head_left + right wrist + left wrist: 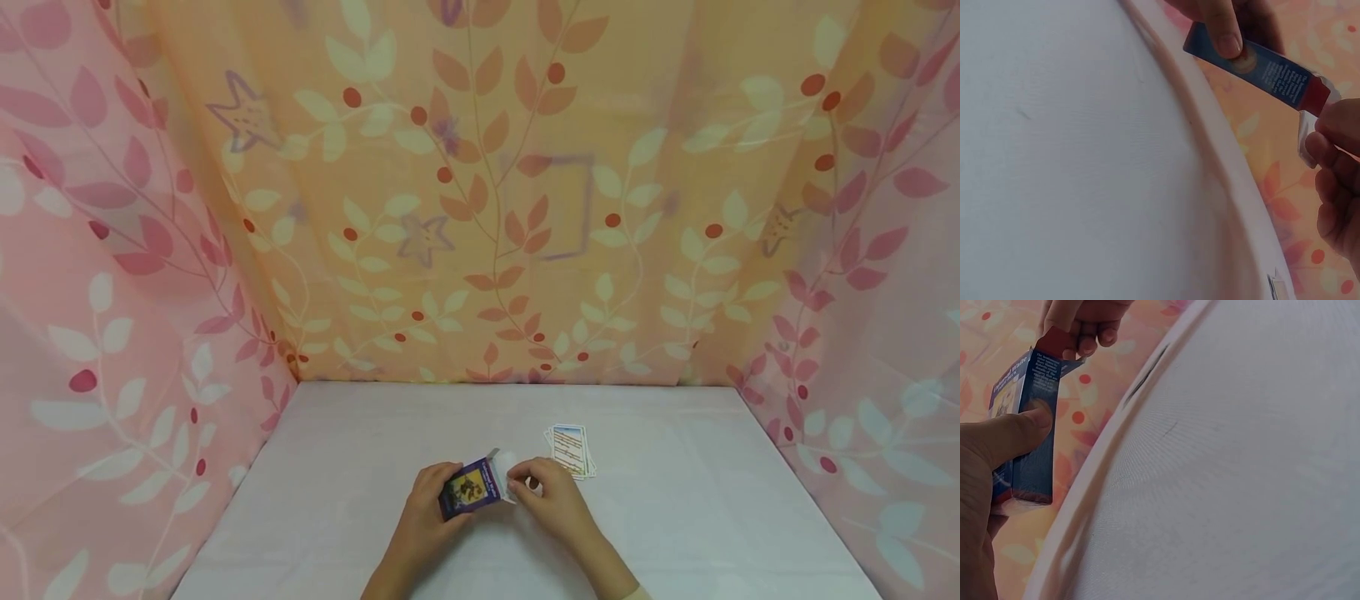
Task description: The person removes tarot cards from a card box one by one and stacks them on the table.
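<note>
A dark blue tarot card box point(470, 488) with a yellow picture panel is tilted above the white table, its end flaps opened to the right. My left hand point(427, 510) grips the box by its sides; in the left wrist view the thumb lies along the blue narrow side point(1036, 456). At the opened end, my right hand point(553, 502) pinches a flap between thumb and forefinger, its other fingers curled. The right wrist view shows a red flap point(1316, 97) next to those fingertips. Whatever is inside the box is hidden.
A small, slightly fanned stack of cards point(570, 452) lies on the white tabletop point(360, 442), just beyond my right hand. Leaf-patterned cloth walls stand at the back point(495, 333), left point(150, 350) and right point(862, 367) of the table.
</note>
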A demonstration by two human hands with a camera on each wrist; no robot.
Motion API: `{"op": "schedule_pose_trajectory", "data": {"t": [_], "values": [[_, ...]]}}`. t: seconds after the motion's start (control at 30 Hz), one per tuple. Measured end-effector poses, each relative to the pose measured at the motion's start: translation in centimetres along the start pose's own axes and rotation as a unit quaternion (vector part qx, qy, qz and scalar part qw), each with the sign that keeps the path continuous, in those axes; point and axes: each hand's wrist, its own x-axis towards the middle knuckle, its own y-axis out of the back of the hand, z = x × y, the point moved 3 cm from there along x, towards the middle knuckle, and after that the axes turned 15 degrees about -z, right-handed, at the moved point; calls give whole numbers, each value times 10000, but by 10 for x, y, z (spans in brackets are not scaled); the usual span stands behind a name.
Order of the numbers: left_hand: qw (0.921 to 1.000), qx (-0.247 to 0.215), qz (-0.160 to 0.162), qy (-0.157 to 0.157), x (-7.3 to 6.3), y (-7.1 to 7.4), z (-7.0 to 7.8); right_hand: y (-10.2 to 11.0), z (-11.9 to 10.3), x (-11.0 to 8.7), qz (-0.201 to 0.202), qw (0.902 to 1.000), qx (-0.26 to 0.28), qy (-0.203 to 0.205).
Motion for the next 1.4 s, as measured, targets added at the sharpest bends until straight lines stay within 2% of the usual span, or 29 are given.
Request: {"op": "schedule_pose_trajectory", "data": {"t": [0.43,0.97,1.4], "values": [[9997,-227,-51,74,1,1,3,-9,5,2,-252,9994,135,-178],[9999,41,-19,-141,1,-2,1,-15,5,2,69,9996,92,-253],[9998,-182,-10,-127,1,0,3,-14,3,2,78,9991,7,-412]]}}
